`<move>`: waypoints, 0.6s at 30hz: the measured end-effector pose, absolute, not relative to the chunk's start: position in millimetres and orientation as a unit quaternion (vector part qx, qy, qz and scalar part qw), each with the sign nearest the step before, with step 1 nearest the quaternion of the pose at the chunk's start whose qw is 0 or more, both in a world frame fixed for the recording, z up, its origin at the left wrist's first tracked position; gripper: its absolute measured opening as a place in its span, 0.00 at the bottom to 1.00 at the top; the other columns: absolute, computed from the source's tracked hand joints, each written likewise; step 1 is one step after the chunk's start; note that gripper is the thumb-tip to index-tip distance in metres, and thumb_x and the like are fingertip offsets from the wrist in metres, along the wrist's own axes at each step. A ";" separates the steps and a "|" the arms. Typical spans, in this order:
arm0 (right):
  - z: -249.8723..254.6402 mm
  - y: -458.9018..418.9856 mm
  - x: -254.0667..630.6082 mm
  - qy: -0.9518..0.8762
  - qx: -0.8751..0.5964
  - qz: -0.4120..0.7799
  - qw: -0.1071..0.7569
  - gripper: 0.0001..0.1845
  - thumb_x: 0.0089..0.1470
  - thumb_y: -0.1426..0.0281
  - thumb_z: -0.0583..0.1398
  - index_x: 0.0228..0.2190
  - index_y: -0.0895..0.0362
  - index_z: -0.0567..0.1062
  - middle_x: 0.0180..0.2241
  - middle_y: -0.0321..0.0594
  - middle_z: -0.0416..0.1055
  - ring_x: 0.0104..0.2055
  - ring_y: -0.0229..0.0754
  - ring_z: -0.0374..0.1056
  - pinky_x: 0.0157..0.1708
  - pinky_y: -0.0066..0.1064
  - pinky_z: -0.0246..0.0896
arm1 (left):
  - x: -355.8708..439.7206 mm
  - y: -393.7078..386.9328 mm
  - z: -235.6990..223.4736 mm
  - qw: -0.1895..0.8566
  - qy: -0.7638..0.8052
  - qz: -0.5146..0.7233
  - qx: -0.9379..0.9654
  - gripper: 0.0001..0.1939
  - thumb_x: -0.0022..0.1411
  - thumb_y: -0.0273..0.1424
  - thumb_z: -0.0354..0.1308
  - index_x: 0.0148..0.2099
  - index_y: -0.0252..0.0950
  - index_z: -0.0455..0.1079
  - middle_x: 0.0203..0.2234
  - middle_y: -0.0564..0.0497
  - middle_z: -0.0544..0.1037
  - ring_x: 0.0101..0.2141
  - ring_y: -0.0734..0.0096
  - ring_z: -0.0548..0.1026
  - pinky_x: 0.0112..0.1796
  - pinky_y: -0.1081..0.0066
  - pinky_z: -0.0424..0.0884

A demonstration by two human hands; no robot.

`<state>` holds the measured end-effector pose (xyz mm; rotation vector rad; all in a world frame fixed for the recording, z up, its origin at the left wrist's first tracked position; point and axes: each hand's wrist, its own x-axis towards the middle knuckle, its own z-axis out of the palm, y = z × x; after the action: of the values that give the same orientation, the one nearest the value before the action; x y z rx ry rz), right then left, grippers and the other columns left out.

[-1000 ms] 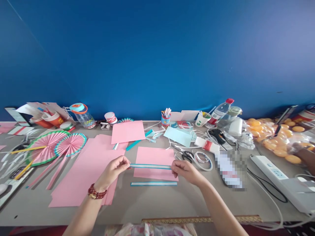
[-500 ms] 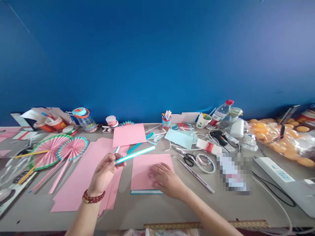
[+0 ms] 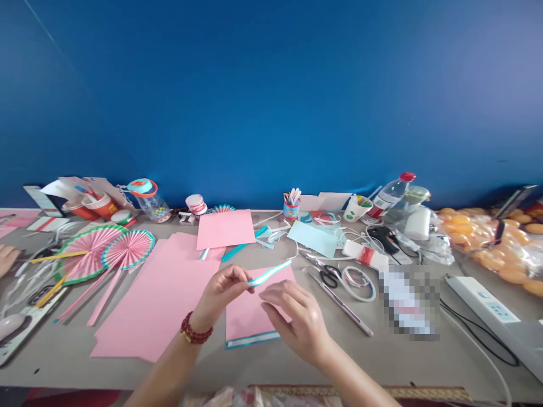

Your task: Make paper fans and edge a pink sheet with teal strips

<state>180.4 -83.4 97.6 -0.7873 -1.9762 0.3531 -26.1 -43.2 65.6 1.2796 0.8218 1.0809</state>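
Note:
My left hand (image 3: 229, 288), with a red bead bracelet at the wrist, pinches one end of a white strip with blue edges (image 3: 271, 273). The strip slants up to the right, its far end free, above a small pink sheet of paper (image 3: 244, 311). Over the right part of that sheet is my right hand (image 3: 299, 319), fingers apart and holding nothing; whether it touches the paper I cannot tell. A second blue-edged white strip (image 3: 250, 340) runs along the sheet's near edge, its right end hidden by my right hand.
Large pink sheets (image 3: 148, 305) and pleated paper fans (image 3: 129, 249) lie to the left. On the right are a pen-like tool (image 3: 348, 311), scissors (image 3: 328, 275) and a power strip (image 3: 487, 305). Another person's hand (image 3: 6, 259) shows at the left edge.
My right hand has let go of the strip both hands held, and the left keeps it. The small pink sheet has come nearer, meeting the second strip. The left hand has swung back right, over the sheet.

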 end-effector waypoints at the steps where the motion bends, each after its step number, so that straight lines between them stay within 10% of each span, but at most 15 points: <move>1: 98.2 -80.4 176.9 -0.801 -0.335 0.128 0.478 0.13 0.60 0.77 0.56 0.44 0.52 0.73 0.38 0.42 0.77 0.39 0.42 0.73 0.40 0.34 0.69 | -21.5 -44.7 67.6 0.593 0.351 0.469 0.552 0.12 0.60 0.37 0.64 0.33 0.35 0.69 0.32 0.49 0.75 0.34 0.68 0.75 0.40 0.65 0.74; 18: 91.4 -68.2 175.1 -0.777 -0.370 0.116 0.496 0.12 0.59 0.78 0.58 0.42 0.52 0.74 0.35 0.38 0.78 0.39 0.40 0.75 0.41 0.33 0.70 | -0.4 -66.8 82.3 0.512 0.402 0.504 0.567 0.10 0.65 0.37 0.59 0.37 0.36 0.75 0.34 0.47 0.78 0.36 0.66 0.76 0.41 0.66 0.76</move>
<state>175.1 -68.2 91.4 -0.8970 -1.8824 0.2816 -0.4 -66.8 82.3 1.3644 0.9683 1.2125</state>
